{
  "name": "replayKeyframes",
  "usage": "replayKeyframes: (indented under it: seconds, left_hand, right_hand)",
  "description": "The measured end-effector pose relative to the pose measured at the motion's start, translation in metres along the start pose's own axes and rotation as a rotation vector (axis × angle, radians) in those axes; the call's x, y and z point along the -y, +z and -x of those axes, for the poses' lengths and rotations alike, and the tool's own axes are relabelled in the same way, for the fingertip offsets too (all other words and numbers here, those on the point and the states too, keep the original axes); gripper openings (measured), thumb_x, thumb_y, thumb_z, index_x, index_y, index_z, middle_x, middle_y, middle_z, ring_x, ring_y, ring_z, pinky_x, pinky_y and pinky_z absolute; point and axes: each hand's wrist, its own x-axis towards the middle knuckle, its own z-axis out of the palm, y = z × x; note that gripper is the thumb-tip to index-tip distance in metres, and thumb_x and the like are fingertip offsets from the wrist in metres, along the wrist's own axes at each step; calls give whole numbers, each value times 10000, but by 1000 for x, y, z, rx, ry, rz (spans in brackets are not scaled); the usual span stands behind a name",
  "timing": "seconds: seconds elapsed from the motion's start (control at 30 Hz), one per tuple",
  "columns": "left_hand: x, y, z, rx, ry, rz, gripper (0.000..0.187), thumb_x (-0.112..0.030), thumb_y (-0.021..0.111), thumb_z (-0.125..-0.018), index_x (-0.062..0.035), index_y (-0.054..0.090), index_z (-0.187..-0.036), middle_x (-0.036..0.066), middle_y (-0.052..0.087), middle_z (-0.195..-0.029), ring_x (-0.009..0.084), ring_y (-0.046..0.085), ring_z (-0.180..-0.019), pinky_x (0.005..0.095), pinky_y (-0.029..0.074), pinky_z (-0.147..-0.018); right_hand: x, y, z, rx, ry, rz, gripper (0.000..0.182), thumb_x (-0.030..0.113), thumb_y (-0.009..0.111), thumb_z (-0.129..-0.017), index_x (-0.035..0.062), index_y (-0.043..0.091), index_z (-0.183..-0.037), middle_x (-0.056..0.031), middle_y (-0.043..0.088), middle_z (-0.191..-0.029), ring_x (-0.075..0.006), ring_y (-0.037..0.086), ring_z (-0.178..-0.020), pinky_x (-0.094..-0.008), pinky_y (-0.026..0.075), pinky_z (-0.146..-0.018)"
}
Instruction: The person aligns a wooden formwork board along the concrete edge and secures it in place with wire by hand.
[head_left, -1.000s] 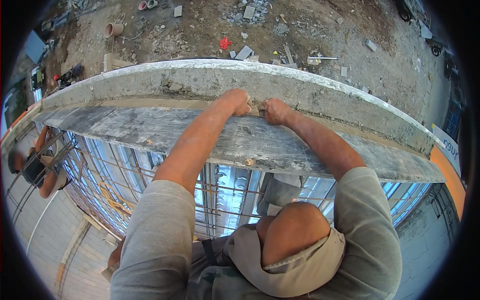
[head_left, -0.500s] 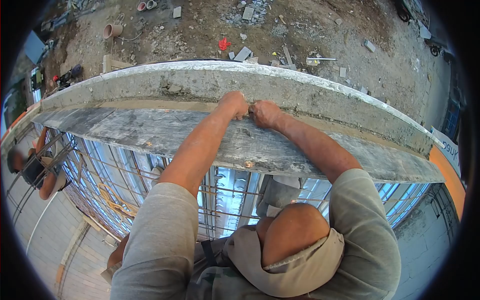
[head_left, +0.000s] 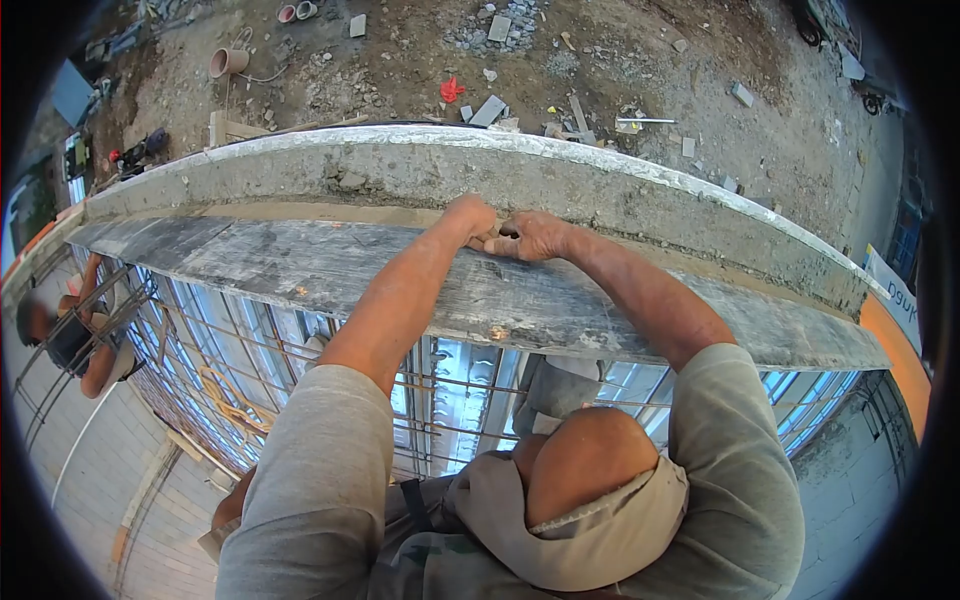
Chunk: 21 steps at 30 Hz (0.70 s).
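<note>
Both hands meet at the far edge of a long grey, cement-stained plank (head_left: 370, 262), beside a rough concrete ledge (head_left: 420, 172). My left hand (head_left: 472, 220) is closed, its fingertips tucked down and largely hidden. Close on its right, my right hand (head_left: 533, 237) has thumb and fingers curled together in a pinch, meeting the left fingers. Whatever lies between the fingertips is too small and covered to make out. A brown strip (head_left: 330, 211) runs between plank and ledge, just under the hands.
Below the plank is a grid of steel bars (head_left: 450, 382) over shiny corrugated sheeting (head_left: 465, 410). Another person (head_left: 75, 335) works at the far left among bars. Beyond the ledge's white edge (head_left: 560, 143) lies dirt ground with blocks, a bucket (head_left: 229, 63) and a red scrap (head_left: 451, 90).
My right hand has turned and shifted slightly toward me, its thumb and fingers now showing more. The left hand has moved down a little. The plank looks unmoved.
</note>
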Motion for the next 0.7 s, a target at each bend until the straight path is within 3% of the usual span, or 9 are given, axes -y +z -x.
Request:
replayKeyframes:
  seconds: [0.17, 0.27, 0.33, 0.4, 0.47, 0.5, 0.63, 0.67, 0.7]
  left_hand:
    - [-10, -4, 17, 44, -41, 84, 216, -25, 453, -866, 99, 624, -909, 202, 671, -835, 270, 678, -648, 353, 566, -514]
    - [-1, -4, 5, 33, -26, 39, 227, -37, 461, -856, 94, 644, -884, 208, 681, -856, 280, 687, -691, 363, 566, -551]
    - [-3, -4, 3, 38, -13, -1, 230, -49, 475, -852, 87, 657, -882, 213, 683, -884, 298, 690, -730, 373, 570, -601]
    - [-6, -6, 1, 44, 279, -802, 241, -118, 526, -834, 38, 687, -923, 209, 667, -1002, 324, 666, -895, 399, 543, -764]
    - [-5, -8, 1, 11, 299, -889, 259, -161, 550, -818, 6, 692, -956, 197, 647, -1053, 326, 641, -956, 403, 515, -823]
    - [-4, -9, -3, -25, 321, -981, 285, -204, 574, -802, -26, 697, -988, 185, 628, -1105, 328, 616, -1018, 408, 487, -882]
    - [4, -8, -7, -66, 293, -906, 278, -238, 603, -773, -86, 705, -983, 171, 638, -1101, 322, 620, -1005, 415, 491, -864]
    - [8, -8, -5, -70, 372, -810, 270, -268, 622, -771, -104, 698, -971, 166, 652, -1046, 321, 621, -974, 411, 488, -835]
    - [7, -9, 1, -73, 450, -713, 264, -299, 641, -769, -123, 691, -960, 161, 667, -991, 320, 622, -944, 408, 485, -805]
  right_hand:
    - [13, -14, 5, 110, 39, 150, 811, 752, 507, -752, -12, 668, -974, -215, 650, -988, -357, 631, -934, -439, 498, -802]
    - [9, -7, 5, 47, -17, 184, 727, 687, 510, -807, -12, 673, -925, -214, 654, -938, -362, 635, -900, -450, 501, -786]
    - [6, 0, 11, -102, -146, 237, 581, 544, 493, -890, -11, 667, -913, -214, 652, -896, -377, 628, -890, -454, 496, -794]
    - [0, 4, 12, -144, -164, 206, 520, 474, 475, -910, -10, 665, -913, -219, 650, -897, -382, 624, -890, -453, 493, -800]
    - [-7, 11, 10, -182, -188, 173, 463, 404, 457, -931, -10, 663, -914, -224, 647, -899, -388, 620, -890, -453, 491, -805]
    - [-12, 13, 9, -211, -103, 94, 417, 368, 462, -927, 4, 667, -923, -229, 645, -910, -387, 620, -893, -449, 490, -809]
    - [-30, 25, 2, -329, 178, -42, 286, 278, 514, -899, 50, 678, -955, -218, 651, -934, -375, 626, -899, -444, 489, -824]
    - [-37, 26, -3, -329, 179, -43, 286, 278, 514, -899, 50, 678, -955, -218, 651, -934, -375, 626, -899, -444, 489, -824]
    - [-47, 24, -11, -162, 111, 85, 254, 247, 526, -886, 69, 682, -979, -207, 656, -960, -364, 625, -932, -441, 490, -833]
